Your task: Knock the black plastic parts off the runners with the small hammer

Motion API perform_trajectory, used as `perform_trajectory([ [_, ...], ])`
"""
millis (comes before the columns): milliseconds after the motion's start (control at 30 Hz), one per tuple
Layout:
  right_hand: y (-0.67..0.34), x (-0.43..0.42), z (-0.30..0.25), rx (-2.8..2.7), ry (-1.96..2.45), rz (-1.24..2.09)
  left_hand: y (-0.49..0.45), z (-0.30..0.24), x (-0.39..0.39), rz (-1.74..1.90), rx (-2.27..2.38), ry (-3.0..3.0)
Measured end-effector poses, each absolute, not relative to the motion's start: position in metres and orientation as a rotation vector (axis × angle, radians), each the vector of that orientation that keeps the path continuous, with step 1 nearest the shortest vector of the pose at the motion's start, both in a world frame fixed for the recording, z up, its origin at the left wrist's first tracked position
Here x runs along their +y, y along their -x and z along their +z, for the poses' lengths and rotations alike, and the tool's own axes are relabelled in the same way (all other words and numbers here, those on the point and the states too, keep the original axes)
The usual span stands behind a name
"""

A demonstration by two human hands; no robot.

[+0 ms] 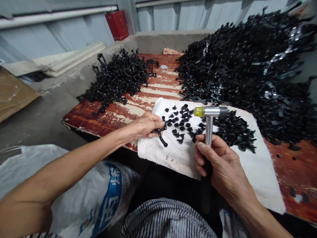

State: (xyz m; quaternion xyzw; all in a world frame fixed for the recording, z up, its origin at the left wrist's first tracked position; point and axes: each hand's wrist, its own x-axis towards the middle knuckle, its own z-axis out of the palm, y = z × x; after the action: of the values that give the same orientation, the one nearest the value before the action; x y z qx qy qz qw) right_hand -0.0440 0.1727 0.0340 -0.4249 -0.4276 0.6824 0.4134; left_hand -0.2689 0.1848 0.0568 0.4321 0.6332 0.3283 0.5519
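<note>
My right hand [220, 165] is closed around the handle of a small metal hammer [210, 114] with a yellow tip on one end of its head, held upright over a white cloth [262, 168]. My left hand [145, 125] pinches a black cross-shaped plastic piece [160, 135] flat against the cloth's left part. Several small black caps [179, 125] lie scattered on the cloth between the two hands, with a denser heap [232, 130] just right of the hammer.
A worn red wooden board [104, 117] carries the cloth. A smaller pile of black cross pieces [119, 77] lies at the back left, a huge pile [250, 62] at the right. A white printed sack [99, 195] sits near my left arm; a red box [117, 24] stands by the wall.
</note>
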Motion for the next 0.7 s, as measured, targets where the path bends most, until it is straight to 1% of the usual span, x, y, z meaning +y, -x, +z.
perform_trajectory([
  [567,0.0422,0.1722,0.0310,-1.114,1.066,1.710,0.2666,0.0589,0.1856,0.733,1.566,-1.043],
  [700,0.0384,0.1724,0.0321,-1.256,1.121,1.673,0.2700,0.0576,0.1891,0.686,1.579,-1.128],
])
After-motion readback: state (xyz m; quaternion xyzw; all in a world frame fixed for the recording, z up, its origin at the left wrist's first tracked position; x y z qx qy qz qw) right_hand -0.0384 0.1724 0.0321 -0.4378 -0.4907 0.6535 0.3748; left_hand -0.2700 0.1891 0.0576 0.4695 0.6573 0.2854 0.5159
